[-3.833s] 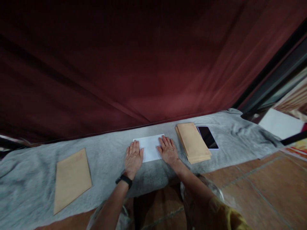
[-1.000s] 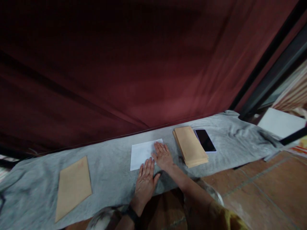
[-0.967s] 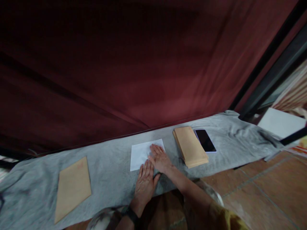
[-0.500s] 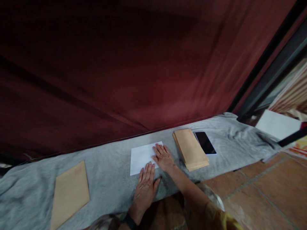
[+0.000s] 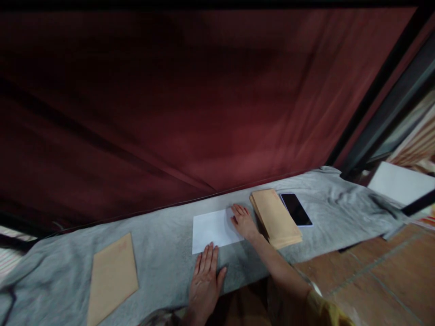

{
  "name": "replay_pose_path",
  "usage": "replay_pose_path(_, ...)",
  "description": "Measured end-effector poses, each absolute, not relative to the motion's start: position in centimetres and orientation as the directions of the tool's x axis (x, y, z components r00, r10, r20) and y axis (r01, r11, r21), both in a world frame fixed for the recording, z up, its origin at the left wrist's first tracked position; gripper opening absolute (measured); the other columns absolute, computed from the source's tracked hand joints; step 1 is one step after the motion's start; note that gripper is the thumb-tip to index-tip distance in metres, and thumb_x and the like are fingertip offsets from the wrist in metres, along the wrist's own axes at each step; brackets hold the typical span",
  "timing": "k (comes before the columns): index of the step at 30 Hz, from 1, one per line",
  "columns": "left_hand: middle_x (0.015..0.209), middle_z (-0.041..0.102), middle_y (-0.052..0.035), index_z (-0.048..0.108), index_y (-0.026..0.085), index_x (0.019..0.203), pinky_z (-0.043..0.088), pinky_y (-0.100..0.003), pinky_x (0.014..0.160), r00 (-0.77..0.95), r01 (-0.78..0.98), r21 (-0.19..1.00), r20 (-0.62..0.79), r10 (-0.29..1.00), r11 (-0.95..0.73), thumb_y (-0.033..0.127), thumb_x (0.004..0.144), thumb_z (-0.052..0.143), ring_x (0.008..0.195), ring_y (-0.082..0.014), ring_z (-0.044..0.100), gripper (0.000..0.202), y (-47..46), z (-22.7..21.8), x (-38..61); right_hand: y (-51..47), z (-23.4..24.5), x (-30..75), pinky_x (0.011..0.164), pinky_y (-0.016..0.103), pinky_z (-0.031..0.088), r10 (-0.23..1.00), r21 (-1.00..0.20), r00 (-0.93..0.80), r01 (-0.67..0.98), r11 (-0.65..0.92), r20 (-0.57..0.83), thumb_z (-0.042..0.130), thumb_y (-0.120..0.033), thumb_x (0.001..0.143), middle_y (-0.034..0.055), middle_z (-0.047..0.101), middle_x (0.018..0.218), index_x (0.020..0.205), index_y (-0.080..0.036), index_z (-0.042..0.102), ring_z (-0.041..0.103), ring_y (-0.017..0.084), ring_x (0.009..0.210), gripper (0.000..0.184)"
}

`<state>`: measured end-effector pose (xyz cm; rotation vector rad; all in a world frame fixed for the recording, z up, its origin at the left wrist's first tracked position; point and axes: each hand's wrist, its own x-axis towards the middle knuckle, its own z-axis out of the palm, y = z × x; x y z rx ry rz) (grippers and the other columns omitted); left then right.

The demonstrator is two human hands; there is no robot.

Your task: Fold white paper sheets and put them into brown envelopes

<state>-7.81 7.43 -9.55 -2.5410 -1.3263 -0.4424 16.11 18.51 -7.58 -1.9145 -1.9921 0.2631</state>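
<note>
A white folded sheet of paper (image 5: 212, 229) lies on the grey cloth (image 5: 159, 258). My right hand (image 5: 243, 221) rests flat on the sheet's right edge, fingers stretched out. My left hand (image 5: 205, 283) lies flat on the cloth, its fingertips at the sheet's near edge, fingers apart. Neither hand holds anything. A stack of brown envelopes (image 5: 275, 217) sits just right of my right hand.
A black phone (image 5: 296, 209) lies right of the stack. A single brown envelope (image 5: 112, 277) lies at the left on the cloth. A dark red curtain (image 5: 190, 104) hangs behind. Brown tiled floor (image 5: 377, 285) and a white sheet (image 5: 401, 183) are at the right.
My right hand slid rightward across the sheet to its right edge. My left hand stayed at the near edge. The view shifted slightly.
</note>
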Motion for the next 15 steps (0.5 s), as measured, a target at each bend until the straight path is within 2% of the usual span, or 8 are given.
replay_pose_path(3, 0.156, 0.043, -0.0116, 0.041, 0.015, 0.151, 0.04, -0.045, 0.114, 0.534, 0.832, -0.079, 0.383, 0.754, -0.55, 0.043, 0.097, 0.047, 0.145, -0.0266, 0.04, 0.061, 7.5, -9.6, -7.7, 19.6, -6.3, 15.6, 0.12, 0.042, 0.022, 0.994, -0.384, -0.107, 0.916, 0.111, 0.031, 0.044, -0.026, 0.099, 0.0102, 0.043, 0.156, 0.146, -0.016, 0.048, 0.037, 0.024, 0.144, 0.048)
replay_pose_path(6, 0.154, 0.045, -0.0115, 0.042, 0.015, 0.15, 0.041, -0.044, 0.113, 0.525, 0.837, -0.078, 0.399, 0.752, -0.542, 0.042, 0.097, 0.047, 0.144, -0.0264, 0.041, 0.059, 7.5, -9.9, -7.7, 21.4, -4.8, 15.1, 0.118, 0.042, 0.026, 0.992, -0.4, -0.125, 0.911, 0.1, -0.036, 0.046, -0.025, 0.099, 0.0113, 0.053, 0.146, 0.138, -0.018, 0.056, 0.046, 0.023, 0.136, 0.041)
replay_pose_path(9, 0.154, 0.047, -0.0112, 0.042, 0.015, 0.149, 0.043, -0.045, 0.112, 0.513, 0.841, -0.063, 0.41, 0.754, -0.538, 0.04, 0.097, 0.047, 0.143, -0.0264, 0.041, 0.059, 7.5, -10.3, -7.8, 23.1, -3.4, 14.6, 0.115, 0.046, 0.031, 0.993, -0.423, -0.069, 0.906, 0.022, -0.095, 0.057, -0.023, 0.095, 0.0148, 0.056, 0.139, 0.128, -0.017, 0.063, 0.049, 0.028, 0.132, 0.034)
replay_pose_path(11, 0.153, 0.048, -0.011, 0.043, 0.015, 0.149, 0.043, -0.045, 0.112, 0.506, 0.841, -0.038, 0.409, 0.759, -0.54, 0.04, 0.097, 0.048, 0.144, -0.0266, 0.041, 0.058, 7.5, -10.5, -7.8, 24.0, -2.5, 14.5, 0.111, 0.05, 0.038, 0.988, -0.459, -0.027, 0.887, -0.047, -0.152, 0.064, -0.027, 0.093, 0.0139, 0.056, 0.137, 0.126, -0.017, 0.062, 0.051, 0.029, 0.129, 0.034)
replay_pose_path(15, 0.153, 0.047, -0.0112, 0.044, 0.018, 0.149, 0.043, -0.047, 0.113, 0.504, 0.827, 0.044, 0.385, 0.774, -0.56, 0.04, 0.097, 0.048, 0.143, -0.0272, 0.043, 0.056, 7.5, -10.5, -8.1, 24.6, -1.1, 15.1, 0.095, 0.046, 0.054, 0.958, -0.6, 0.041, 0.772, -0.21, -0.283, 0.063, -0.038, 0.096, 0.0087, 0.06, 0.13, 0.126, -0.019, 0.06, 0.062, 0.024, 0.112, 0.035)
